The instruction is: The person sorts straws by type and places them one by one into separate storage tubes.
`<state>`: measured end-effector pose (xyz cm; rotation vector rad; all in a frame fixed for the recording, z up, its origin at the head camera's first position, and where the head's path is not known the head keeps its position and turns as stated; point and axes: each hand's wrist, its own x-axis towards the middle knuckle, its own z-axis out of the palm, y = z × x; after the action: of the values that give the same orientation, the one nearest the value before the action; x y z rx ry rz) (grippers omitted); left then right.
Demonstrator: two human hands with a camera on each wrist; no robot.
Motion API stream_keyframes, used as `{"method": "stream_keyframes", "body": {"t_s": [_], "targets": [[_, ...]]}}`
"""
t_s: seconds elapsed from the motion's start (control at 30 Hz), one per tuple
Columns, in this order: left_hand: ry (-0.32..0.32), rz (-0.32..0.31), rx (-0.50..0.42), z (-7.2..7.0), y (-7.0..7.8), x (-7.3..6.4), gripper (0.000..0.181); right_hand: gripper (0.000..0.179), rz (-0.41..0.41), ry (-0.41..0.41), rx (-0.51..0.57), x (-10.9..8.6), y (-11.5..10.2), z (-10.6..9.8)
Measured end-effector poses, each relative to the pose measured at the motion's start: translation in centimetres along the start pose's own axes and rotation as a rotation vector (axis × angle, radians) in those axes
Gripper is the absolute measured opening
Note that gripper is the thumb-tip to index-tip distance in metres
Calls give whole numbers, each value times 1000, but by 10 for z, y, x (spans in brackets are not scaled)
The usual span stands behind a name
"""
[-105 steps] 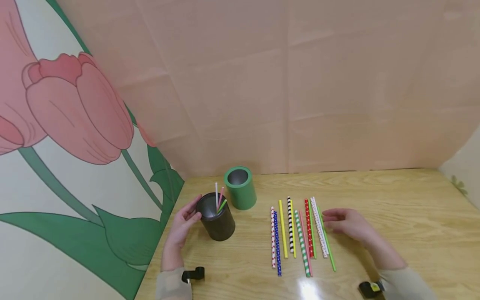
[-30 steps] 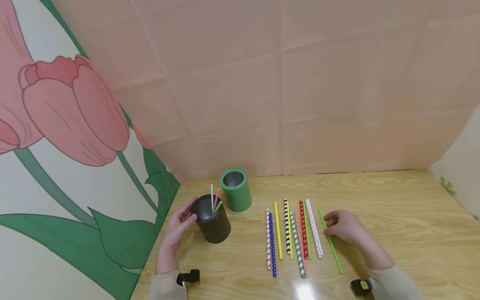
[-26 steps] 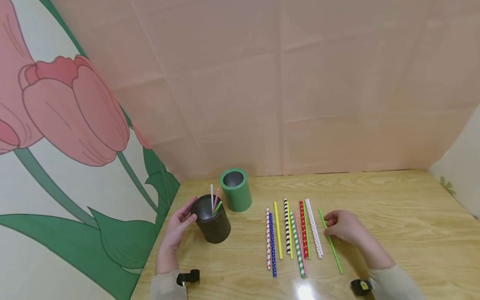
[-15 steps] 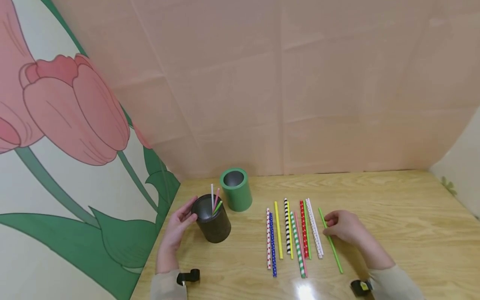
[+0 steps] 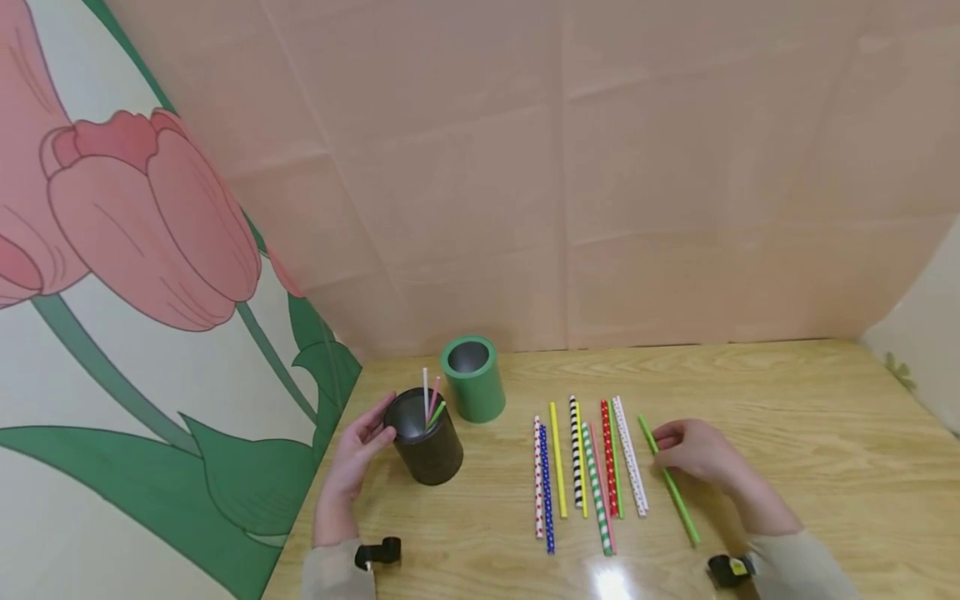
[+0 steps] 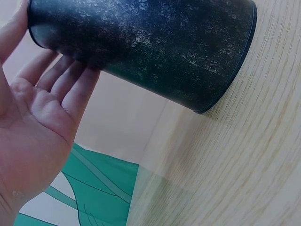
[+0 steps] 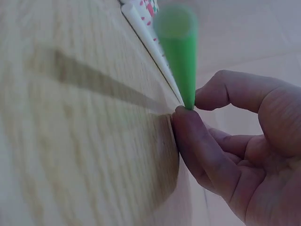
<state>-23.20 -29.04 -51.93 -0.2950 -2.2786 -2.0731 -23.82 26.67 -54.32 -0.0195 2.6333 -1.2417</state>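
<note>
My left hand (image 5: 354, 458) grips the rim of a black cup (image 5: 433, 454), thumb on the near side and fingers round the far left. A white, a pink and a green straw (image 5: 437, 414) stand in it. In the left wrist view the cup's dark, mottled wall (image 6: 146, 42) shows above the palm. My right hand (image 5: 703, 457) pinches a light green straw (image 5: 680, 506) between thumb and fingertips. The right wrist view has that straw's open end (image 7: 176, 21) raised, its shadow on the wood. Left of it lie white speckled straws (image 5: 630, 456).
A green cup (image 5: 480, 392) stands behind the black one. Several straws lie in a row mid-table: red-dotted white (image 5: 538, 479), blue dotted (image 5: 547, 492), yellow (image 5: 558, 461), black-striped (image 5: 576, 454), green-striped (image 5: 597, 492) and red dotted (image 5: 609, 458). A painted wall (image 5: 150, 217) borders the left.
The green straw lay beside the white speckled ones; my right hand has drawn it to the right and now tips its near end up. My left hand stays on the black cup.
</note>
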Motion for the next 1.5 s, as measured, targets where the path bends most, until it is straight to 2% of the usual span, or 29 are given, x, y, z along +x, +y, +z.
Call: {"method": "stream_keyframes", "body": {"t_s": [0.2,0.43,0.67,1.0,1.07,1.23,1.5], "targets": [[-4,15,-6,2,-2,0,58,53,-9,-3,63,1,7,-7],[-13,20,-16,1,1,0,58,54,4,-2,221,1,11,-18],[-8,13,-19,-1,-1,1,59,57,-27,10,274,-1,8,-26],[-18,24,-22,-1,-2,1,59,62,-77,45,533,-3,1,-31],[-19,28,-27,0,-1,1,59,57,-84,44,589,-3,0,-32],[-24,22,-35,0,-1,0,59,31,-118,26,763,-3,-2,-32],[-13,10,-45,0,-1,1,59,18,-184,20,875,-2,-13,-30]]}}
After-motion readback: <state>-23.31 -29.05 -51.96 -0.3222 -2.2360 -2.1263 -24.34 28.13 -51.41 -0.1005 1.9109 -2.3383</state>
